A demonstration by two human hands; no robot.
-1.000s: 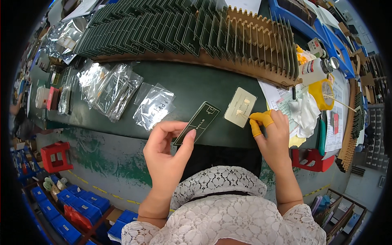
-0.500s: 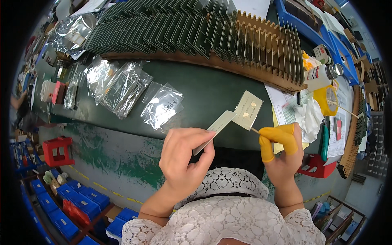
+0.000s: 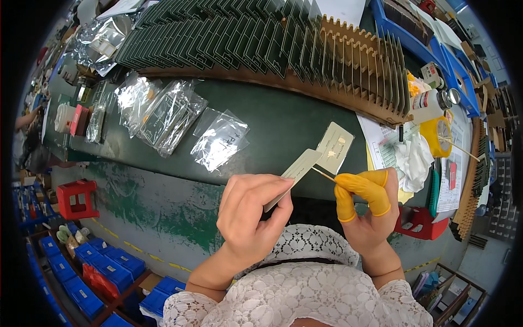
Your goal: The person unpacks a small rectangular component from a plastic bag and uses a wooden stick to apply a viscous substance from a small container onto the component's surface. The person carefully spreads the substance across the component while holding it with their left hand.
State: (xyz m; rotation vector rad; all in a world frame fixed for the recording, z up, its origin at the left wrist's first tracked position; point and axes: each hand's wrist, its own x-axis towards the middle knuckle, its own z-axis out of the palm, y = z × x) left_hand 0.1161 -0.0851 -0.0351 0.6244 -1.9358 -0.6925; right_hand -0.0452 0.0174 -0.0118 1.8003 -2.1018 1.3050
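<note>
My left hand (image 3: pixel 245 210) pinches a thin pale grey-green card or plate (image 3: pixel 302 167) by its near end, tilted above the table's front edge. My right hand (image 3: pixel 373 204), with yellow finger cots on the thumb and fingers, grips a thin wooden stick (image 3: pixel 324 174). The stick's tip points left and reaches the right edge of the held plate; whether it touches is too fine to tell. Just beyond, a second pale plate (image 3: pixel 336 146) with small light marks lies on the green table, partly overlapped in view by the held one.
A long brown slotted rack (image 3: pixel 348 103) of upright dark green boards spans the table's back. Clear plastic bags (image 3: pixel 220 139) lie to the left. At right are a bottle (image 3: pixel 427 103), a yellow roll (image 3: pixel 431 136), crumpled tissue (image 3: pixel 412 161) and papers. Red stools (image 3: pixel 77 199) stand below.
My right hand has moved left, bringing the stick's tip from beside the lying plate to the edge of the held plate. My left hand with its plate has shifted slightly right.
</note>
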